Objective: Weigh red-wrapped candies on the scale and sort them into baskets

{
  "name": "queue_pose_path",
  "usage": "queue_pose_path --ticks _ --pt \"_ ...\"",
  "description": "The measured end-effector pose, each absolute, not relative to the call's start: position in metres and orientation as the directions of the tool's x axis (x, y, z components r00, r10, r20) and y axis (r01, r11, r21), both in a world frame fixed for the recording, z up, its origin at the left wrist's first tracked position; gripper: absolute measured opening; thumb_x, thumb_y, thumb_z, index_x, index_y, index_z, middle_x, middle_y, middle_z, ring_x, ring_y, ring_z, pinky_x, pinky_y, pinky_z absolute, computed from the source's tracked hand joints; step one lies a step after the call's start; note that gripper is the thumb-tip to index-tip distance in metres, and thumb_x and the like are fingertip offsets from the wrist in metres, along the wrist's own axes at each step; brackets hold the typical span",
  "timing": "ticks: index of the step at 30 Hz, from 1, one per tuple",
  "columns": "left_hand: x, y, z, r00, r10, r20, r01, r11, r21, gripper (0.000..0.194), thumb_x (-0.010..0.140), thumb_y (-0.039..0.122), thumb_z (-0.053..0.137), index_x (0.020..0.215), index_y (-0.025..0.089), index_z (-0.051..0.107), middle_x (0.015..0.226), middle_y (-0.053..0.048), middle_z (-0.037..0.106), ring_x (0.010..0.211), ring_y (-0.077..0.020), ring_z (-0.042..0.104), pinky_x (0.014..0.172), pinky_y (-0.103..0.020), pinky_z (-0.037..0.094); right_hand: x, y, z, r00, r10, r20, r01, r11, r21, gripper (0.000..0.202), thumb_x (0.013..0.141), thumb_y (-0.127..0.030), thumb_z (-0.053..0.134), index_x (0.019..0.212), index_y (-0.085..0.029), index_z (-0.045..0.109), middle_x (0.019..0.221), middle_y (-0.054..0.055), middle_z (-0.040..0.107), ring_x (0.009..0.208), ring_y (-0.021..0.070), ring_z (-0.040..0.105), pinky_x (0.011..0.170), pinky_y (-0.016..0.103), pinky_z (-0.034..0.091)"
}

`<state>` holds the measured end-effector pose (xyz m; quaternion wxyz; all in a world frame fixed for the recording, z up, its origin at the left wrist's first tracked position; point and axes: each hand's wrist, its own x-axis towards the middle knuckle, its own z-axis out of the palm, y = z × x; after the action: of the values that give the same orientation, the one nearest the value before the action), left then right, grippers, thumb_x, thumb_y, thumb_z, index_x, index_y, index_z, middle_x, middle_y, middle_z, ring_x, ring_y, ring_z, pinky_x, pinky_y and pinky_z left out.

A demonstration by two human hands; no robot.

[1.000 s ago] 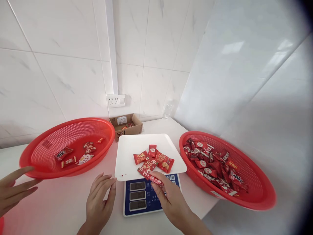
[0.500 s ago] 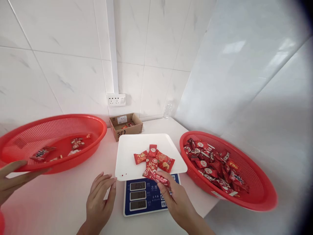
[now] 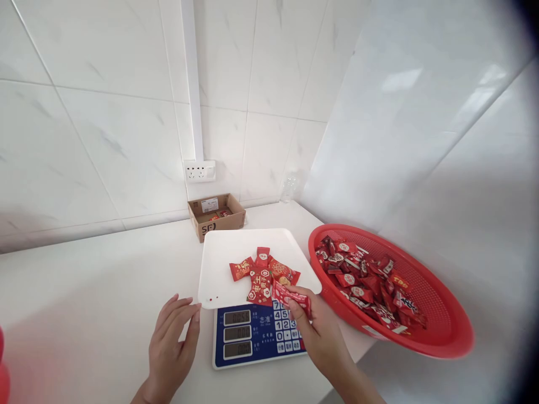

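My right hand (image 3: 315,325) pinches a pink-red wrapped snack (image 3: 290,297) over the front right edge of the white tray (image 3: 227,247). Several red packets lie in the tray's middle, among them a large one (image 3: 260,285) with gold print and a small one (image 3: 241,269) to its left. The tray rests on a blue scale (image 3: 242,350) with three displays and a keypad, partly hidden by the tray and my right hand. Left of the scale, near the tray's front left corner, my left hand (image 3: 174,339) hovers with its fingers apart, holding nothing.
A red basket (image 3: 446,314) full of wrapped snacks stands to the right, overhanging the table edge. Behind the tray is a cardboard box (image 3: 223,224) with a few packets inside. A clear plastic container (image 3: 289,187) stands in the back corner. Something red shows at the far left edge.
The red basket on the left and the other person's hand at it have gone from view. My right hand has moved slightly right with the snack. My left hand has hardly moved.
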<state>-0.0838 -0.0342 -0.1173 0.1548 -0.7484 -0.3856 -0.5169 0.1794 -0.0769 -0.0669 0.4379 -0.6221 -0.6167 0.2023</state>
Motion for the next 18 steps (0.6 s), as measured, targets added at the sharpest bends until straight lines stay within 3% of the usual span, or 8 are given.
queue_pose_path --ticks 3,8,13,16,18 --pt "-0.084 -0.034 -0.119 0.158 0.407 0.900 0.726 -0.666 0.173 0.017 0.080 0.003 0.057 0.092 0.014 0.062 0.078 -0.006 0.068 0.084 -0.0200 0.064 0.087 -0.042 0.053 0.185 -0.077 -0.068 0.208 0.941 0.267 0.553 0.112 -0.825 0.038 0.088 -0.048 0.043 0.101 -0.018 0.061 0.066 0.004 0.065 0.059 0.0175 0.061 0.056 0.027 0.051" --pt "-0.085 -0.034 -0.121 0.172 0.394 0.903 0.713 -0.682 0.162 0.018 0.080 0.001 0.057 0.092 0.012 0.062 0.079 -0.007 0.067 0.085 -0.0194 0.063 0.089 -0.042 0.052 0.191 -0.073 -0.066 0.239 0.935 0.261 0.539 0.096 -0.837 0.038 0.088 -0.049 0.044 0.097 -0.017 0.063 0.065 0.003 0.065 0.059 0.0181 0.061 0.055 0.028 0.051" --pt "-0.083 -0.035 -0.117 0.184 0.403 0.897 0.727 -0.670 0.151 0.016 0.081 0.001 0.055 0.091 0.013 0.061 0.077 -0.007 0.067 0.086 -0.0204 0.062 0.088 -0.043 0.051 0.189 -0.050 -0.055 0.148 0.936 0.320 0.586 0.177 -0.791 0.032 0.089 -0.038 0.045 0.113 -0.022 0.060 0.107 0.007 0.068 0.096 0.0206 0.063 0.081 0.033 0.052" --pt "-0.083 -0.036 -0.115 0.192 0.409 0.892 0.735 -0.663 0.146 0.017 0.082 0.001 0.054 0.092 0.014 0.060 0.077 -0.007 0.067 0.086 -0.0206 0.062 0.087 -0.043 0.052 0.185 -0.029 -0.048 0.003 0.919 0.395 0.694 0.283 -0.662 0.036 0.090 -0.022 0.038 0.121 -0.026 0.057 0.118 0.004 0.063 0.109 0.0187 0.057 0.093 0.036 0.048" --pt "-0.083 -0.036 -0.116 0.192 0.416 0.889 0.735 -0.661 0.151 0.017 0.082 0.002 0.054 0.093 0.014 0.059 0.077 -0.007 0.067 0.086 -0.0205 0.062 0.087 -0.042 0.052 0.182 -0.018 -0.046 -0.106 0.906 0.410 0.761 0.339 -0.553 0.050 0.084 -0.009 0.034 0.126 -0.027 0.054 0.121 0.004 0.061 0.112 0.0185 0.055 0.097 0.039 0.045"
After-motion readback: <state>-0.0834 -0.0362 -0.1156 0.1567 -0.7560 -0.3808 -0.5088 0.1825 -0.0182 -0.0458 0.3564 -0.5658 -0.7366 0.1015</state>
